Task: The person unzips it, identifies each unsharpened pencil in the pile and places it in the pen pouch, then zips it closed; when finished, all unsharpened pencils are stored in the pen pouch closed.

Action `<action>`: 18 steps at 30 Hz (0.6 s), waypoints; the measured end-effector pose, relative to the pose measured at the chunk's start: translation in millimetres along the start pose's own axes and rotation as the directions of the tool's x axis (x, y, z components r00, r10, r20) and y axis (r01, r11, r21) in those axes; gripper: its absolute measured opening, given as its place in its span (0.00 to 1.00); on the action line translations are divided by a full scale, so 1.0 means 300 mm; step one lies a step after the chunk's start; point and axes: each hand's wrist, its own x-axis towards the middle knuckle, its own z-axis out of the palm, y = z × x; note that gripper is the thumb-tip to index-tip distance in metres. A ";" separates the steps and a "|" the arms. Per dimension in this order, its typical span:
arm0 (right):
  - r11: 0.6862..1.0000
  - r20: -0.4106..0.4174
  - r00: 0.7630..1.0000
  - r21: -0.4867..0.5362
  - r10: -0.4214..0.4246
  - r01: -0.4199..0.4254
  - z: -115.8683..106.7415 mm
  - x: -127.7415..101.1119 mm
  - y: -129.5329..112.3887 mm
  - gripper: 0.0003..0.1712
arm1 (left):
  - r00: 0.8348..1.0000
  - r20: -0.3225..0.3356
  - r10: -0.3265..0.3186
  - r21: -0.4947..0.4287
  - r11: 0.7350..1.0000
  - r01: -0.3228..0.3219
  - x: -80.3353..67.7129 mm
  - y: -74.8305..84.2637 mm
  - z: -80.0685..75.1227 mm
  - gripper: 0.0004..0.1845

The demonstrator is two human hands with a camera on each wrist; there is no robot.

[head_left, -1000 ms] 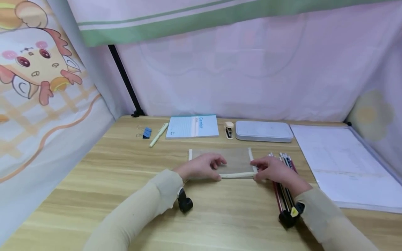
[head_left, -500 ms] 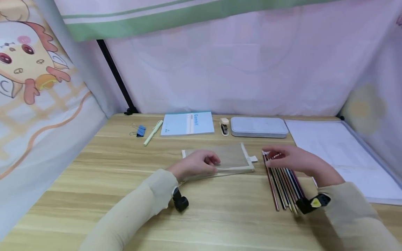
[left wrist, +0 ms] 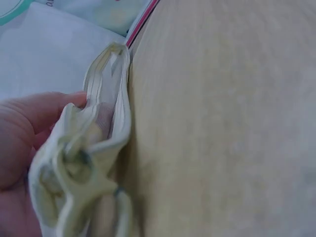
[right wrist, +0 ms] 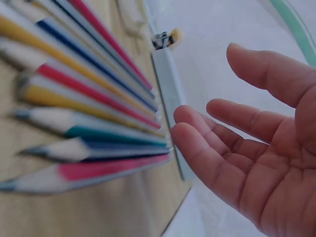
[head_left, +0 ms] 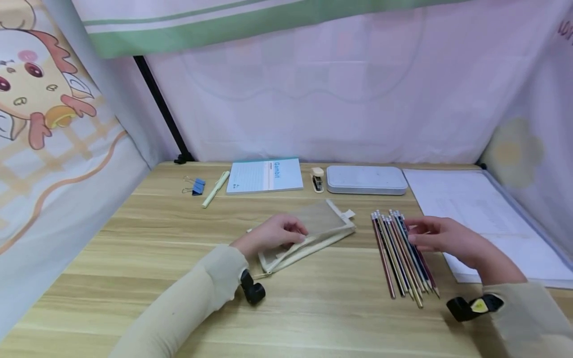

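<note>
A beige mesh zipper pouch lies tilted on the wooden desk. My left hand grips its zipper edge, and the pouch bunches between the fingers in the left wrist view. A row of several colored pencils lies to the right of the pouch. My right hand hovers open just over the pencils' right side, palm up and holding nothing. In the right wrist view the open right hand sits beside the pencils.
Along the back edge lie a blue binder clip, a cream pen, a blue notebook, a small stapler and a grey case. White papers cover the right side. Curtains enclose the desk.
The right hand let go of the pouch and moved right over the pencils. The left hand pulled the pouch's near end toward me, tilting it and lifting its zipper edge.
</note>
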 end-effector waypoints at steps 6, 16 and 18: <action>0.999 -0.015 1.000 0.041 0.024 -0.023 0.028 0.009 0.048 0.36 | 0.999 -0.021 -0.027 -0.112 0.993 0.025 -0.011 -0.004 0.007 0.08; 0.986 -0.121 0.991 -0.151 0.052 -0.070 0.068 0.035 0.049 0.30 | 0.999 -0.030 -0.041 -0.197 0.980 0.034 -0.007 -0.020 0.016 0.09; 0.972 -0.140 0.988 -0.218 0.058 -0.088 0.076 0.048 0.041 0.28 | 0.999 -0.031 -0.042 -0.205 0.978 0.035 -0.007 -0.022 0.018 0.09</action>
